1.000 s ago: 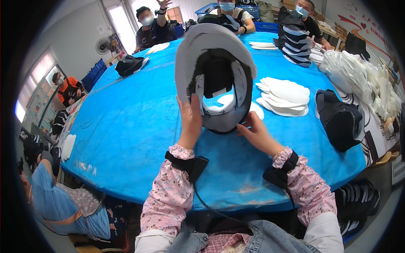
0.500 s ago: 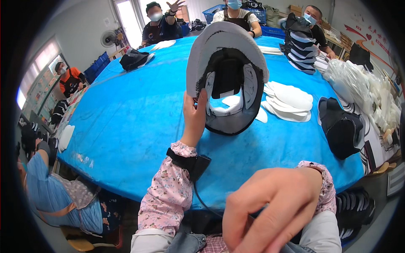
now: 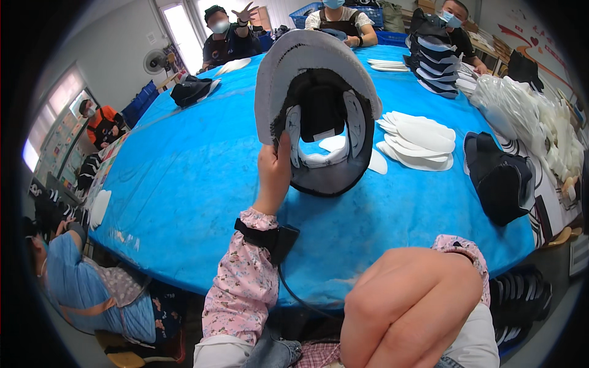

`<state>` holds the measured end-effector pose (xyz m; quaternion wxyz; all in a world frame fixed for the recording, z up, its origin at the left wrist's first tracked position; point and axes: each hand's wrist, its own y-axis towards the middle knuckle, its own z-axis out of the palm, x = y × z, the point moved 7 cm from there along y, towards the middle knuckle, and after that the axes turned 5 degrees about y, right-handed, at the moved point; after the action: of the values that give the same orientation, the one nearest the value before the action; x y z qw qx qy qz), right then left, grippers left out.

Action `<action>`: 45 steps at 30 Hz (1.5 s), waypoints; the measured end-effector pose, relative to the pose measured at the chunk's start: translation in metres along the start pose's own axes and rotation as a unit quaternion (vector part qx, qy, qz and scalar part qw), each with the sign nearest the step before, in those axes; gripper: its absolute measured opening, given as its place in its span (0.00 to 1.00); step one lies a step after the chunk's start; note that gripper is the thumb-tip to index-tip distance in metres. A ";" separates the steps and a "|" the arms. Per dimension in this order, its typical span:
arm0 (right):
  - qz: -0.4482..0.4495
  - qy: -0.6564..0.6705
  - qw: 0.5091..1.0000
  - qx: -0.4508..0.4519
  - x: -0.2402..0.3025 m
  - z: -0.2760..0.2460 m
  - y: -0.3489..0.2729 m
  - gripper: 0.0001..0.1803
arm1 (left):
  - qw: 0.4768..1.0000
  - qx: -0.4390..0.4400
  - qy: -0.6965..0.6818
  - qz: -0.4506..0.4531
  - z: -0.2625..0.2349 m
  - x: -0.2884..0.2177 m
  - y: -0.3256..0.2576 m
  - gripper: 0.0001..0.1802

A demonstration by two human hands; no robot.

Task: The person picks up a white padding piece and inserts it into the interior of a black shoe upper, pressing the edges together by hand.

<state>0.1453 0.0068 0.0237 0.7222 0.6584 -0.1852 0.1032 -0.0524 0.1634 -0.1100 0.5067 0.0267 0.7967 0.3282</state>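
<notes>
My left hand (image 3: 274,172) is closed on the edge of an unfinished black cap (image 3: 362,162), holding it up above the table with the thumb on the near side. A broad curved white brim piece (image 3: 300,46) arches over its top. Inside show a white band and a grey lining, with the blue table visible through a gap. Close to the camera at lower right is my right hand (image 3: 411,306), its fingers curled in. The fingertips are hidden, so whatever they may hold cannot be seen. Flat white rounded pieces (image 3: 423,141) lie just beyond the held cap.
A blue-covered table (image 3: 178,172) spreads ahead. At right sit a black cap piece (image 3: 497,178), clear plastic bags (image 3: 515,110) and a tall stack of black-and-white caps (image 3: 435,61). Another cap (image 3: 190,91) lies far left. Several masked people are around the table; one raises an open hand (image 3: 245,13).
My left hand and the cap have shifted slightly left in the picture. The right hand has moved a little right, with its fingers curled further out of sight.
</notes>
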 end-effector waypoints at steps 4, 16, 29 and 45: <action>-0.049 -0.101 0.992 0.049 0.007 -0.018 0.002 0.08 | 0.999 -0.033 0.020 0.004 0.003 0.003 0.002 0.24; 0.098 -0.183 0.974 -0.095 0.039 -0.066 0.016 0.09 | 0.997 -0.054 -0.021 0.051 -0.011 0.019 0.007 0.26; 0.335 -0.814 0.474 0.016 -0.054 -0.224 -0.135 0.27 | 0.976 -0.111 0.102 0.158 -0.017 -0.034 0.003 0.17; 0.285 -0.840 0.461 0.027 -0.042 -0.223 -0.136 0.03 | 0.963 -0.157 0.138 0.169 -0.018 -0.033 -0.012 0.19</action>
<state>0.1899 0.2158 -0.1317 0.1302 0.3570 -0.8767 -0.2950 -0.0474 0.1327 -0.0854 0.3269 0.0361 0.7814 0.5304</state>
